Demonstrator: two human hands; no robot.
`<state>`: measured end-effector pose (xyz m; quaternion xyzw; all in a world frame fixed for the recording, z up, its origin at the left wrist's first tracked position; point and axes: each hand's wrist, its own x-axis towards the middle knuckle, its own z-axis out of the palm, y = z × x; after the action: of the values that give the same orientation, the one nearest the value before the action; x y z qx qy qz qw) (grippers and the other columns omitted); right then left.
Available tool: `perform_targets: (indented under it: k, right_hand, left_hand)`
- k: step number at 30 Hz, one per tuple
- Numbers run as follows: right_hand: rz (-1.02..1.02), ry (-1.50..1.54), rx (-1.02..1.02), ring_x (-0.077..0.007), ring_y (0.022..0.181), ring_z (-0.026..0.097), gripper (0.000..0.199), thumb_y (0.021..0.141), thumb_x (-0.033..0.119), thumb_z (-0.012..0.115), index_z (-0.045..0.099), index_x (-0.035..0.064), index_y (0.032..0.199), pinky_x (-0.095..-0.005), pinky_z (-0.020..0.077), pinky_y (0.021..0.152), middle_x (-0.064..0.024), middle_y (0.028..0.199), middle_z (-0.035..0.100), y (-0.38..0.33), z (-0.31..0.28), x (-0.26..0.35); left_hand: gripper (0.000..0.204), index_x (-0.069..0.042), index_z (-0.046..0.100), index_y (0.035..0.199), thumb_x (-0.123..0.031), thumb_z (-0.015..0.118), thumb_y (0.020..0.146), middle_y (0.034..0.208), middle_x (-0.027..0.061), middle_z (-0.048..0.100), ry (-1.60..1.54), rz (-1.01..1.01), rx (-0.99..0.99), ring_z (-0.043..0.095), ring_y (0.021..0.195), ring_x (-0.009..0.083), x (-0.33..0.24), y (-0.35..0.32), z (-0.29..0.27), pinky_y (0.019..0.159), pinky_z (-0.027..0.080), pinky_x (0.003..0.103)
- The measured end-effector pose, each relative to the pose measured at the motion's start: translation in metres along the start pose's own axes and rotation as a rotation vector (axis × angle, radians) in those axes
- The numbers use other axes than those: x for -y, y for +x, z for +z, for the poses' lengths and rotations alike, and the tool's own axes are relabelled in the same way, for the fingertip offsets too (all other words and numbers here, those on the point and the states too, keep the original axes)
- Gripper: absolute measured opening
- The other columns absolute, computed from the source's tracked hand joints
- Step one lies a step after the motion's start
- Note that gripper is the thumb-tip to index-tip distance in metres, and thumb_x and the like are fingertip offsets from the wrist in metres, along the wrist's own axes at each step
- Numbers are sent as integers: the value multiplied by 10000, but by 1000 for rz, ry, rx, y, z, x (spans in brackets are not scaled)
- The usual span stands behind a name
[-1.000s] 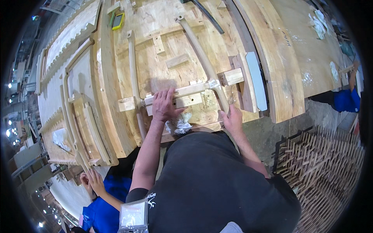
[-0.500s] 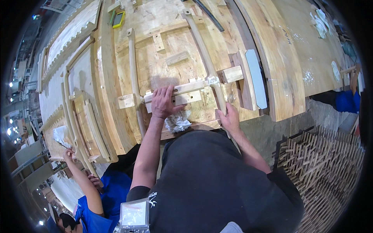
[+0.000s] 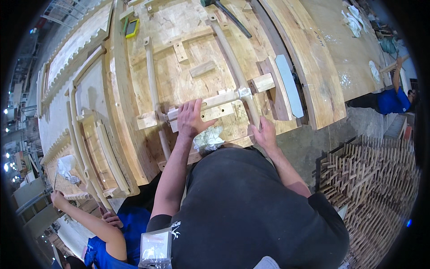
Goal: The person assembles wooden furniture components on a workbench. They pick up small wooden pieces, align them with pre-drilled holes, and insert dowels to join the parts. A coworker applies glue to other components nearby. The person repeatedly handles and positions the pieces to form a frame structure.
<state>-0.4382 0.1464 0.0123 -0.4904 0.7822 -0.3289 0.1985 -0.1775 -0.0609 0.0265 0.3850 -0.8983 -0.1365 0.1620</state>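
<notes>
A wooden chair-like frame lies on the plywood bench, with a left post (image 3: 152,78), a right post (image 3: 229,51) and a crossrail (image 3: 219,100) between them. My left hand (image 3: 191,120) lies on the crossrail near its left end, fingers stretched out and thumb apart. Under the rail sits a light wooden block with holes (image 3: 229,110). My right hand (image 3: 266,134) is closed round the lower end of the right post. White glue-like smears show at the joint of rail and right post. Crumpled white paper (image 3: 208,139) lies beside my left wrist.
A wooden stop block (image 3: 263,83) meets the right post; another block (image 3: 147,120) meets the left. A mallet (image 3: 233,18) and a yellow-edged device (image 3: 131,28) lie at the back. A co-worker's arm (image 3: 89,219) is at left. Stacked wooden sticks (image 3: 367,188) stand at right.
My left hand's fingers have straightened on the crossrail. My right hand keeps its hold on the post. The view has shifted slightly, and the co-worker's arm at left has moved outward.
</notes>
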Motion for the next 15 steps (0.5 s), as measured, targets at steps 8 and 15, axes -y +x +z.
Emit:
perform_targets:
  k: [8,15]
  right_hand:
    - [-37,-130,-3,-477,884,608,332,849,195,776,592,-4,1039,-576,451,766,-245,874,625,1,-5,3]
    - [-13,-212,26,-461,881,622,415,874,231,784,610,-11,1163,-562,470,760,-243,895,628,-3,-2,-8]
  left_hand:
    - [930,-60,604,1388,-575,927,684,1285,127,654,4,-50,57,613,1229,307,-5,2,-7,1115,435,473]
    - [930,-65,599,1387,-568,932,680,1252,120,652,-9,-44,72,618,1208,306,-2,2,-6,1097,445,465]
